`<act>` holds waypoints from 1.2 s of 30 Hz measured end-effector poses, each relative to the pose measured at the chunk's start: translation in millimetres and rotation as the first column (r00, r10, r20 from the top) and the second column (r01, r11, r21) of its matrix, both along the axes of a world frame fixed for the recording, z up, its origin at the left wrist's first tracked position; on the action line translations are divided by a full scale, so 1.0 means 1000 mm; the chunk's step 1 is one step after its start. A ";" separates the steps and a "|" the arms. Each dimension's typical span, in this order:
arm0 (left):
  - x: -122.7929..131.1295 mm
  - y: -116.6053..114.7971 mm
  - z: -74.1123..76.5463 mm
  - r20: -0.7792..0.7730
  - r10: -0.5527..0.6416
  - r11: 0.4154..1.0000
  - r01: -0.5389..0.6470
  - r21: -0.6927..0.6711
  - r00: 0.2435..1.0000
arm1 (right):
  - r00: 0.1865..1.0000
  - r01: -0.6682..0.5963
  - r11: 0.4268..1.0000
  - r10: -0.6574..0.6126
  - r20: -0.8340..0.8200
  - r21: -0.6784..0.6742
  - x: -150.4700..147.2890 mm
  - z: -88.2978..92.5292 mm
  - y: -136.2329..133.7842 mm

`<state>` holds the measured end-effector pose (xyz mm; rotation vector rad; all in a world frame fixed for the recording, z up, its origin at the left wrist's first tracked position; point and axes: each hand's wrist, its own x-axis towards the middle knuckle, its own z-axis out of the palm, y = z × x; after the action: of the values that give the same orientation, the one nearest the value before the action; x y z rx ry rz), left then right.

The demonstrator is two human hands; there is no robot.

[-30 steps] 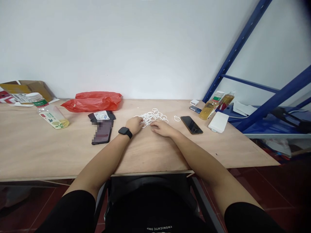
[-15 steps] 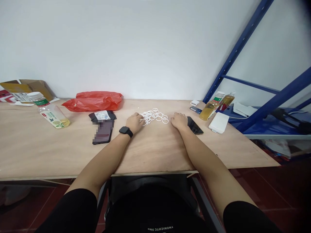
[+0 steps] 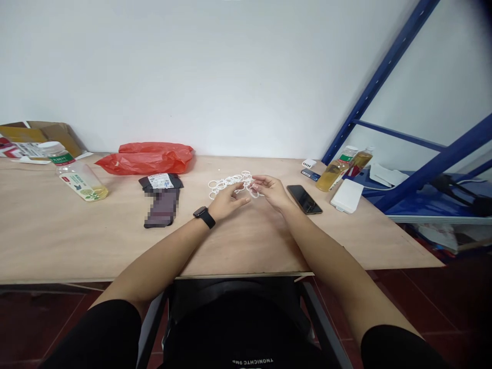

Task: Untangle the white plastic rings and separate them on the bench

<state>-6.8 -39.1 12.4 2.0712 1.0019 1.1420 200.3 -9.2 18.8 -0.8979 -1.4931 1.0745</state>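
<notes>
A loose pile of thin white rings [image 3: 230, 179] lies on the wooden table in front of me. My left hand [image 3: 226, 203], with a black watch [image 3: 204, 217] at the wrist, hovers at the near side of the pile. Its thumb stands apart from the fingers and I see nothing in it. At the pile's right end, my right hand [image 3: 272, 191] has its fingers bent around one white ring [image 3: 253, 191], pinching it. Fingers partly cover the rings behind them.
A red plastic bag [image 3: 148, 159], a dark package [image 3: 161, 205] and a tilted bottle [image 3: 82, 179] are to the left. On the right are a phone [image 3: 304, 199], a white case [image 3: 347, 196], a bottle [image 3: 336, 171] and a blue metal frame [image 3: 374, 82].
My left hand has moved right from the pile's left end, and its fingers have opened. My right hand has come left to the rings, uncovering the phone, and now has one ring.
</notes>
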 end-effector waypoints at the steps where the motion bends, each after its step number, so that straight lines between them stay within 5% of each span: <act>1: 0.004 0.000 -0.002 0.067 -0.036 0.996 0.041 -0.075 0.997 | 0.996 -0.047 0.999 0.046 -0.072 -0.015 -0.008 0.001 -0.006; 6: 0.005 0.003 -0.008 0.229 -0.059 0.974 0.106 -0.200 0.972 | 0.986 -0.085 0.996 0.082 -0.146 -0.011 -0.025 0.001 -0.016; 15: -0.013 0.003 0.001 -0.110 0.130 0.965 -0.101 0.240 0.985 | 0.946 -0.079 0.960 -0.013 0.323 0.270 -0.013 0.008 -0.023; 23: -0.015 0.006 -0.002 -0.167 0.096 0.970 -0.055 0.236 0.981 | 0.851 -0.151 0.885 -0.111 0.514 0.440 -0.012 0.013 -0.028; 31: -0.015 0.005 -0.003 -0.167 0.026 0.983 0.006 0.186 0.986 | 0.841 -0.203 0.890 -0.056 0.539 0.408 -0.010 0.014 -0.026; 36: -0.012 -0.001 0.002 -0.239 0.007 0.993 0.021 0.113 0.971 | 0.883 -0.247 0.960 0.168 0.439 0.129 -0.002 0.013 -0.018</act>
<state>-18.8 -40.5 14.4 2.3452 1.0602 0.9822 198.2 -27.6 31.7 -0.8917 -2.0580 0.9072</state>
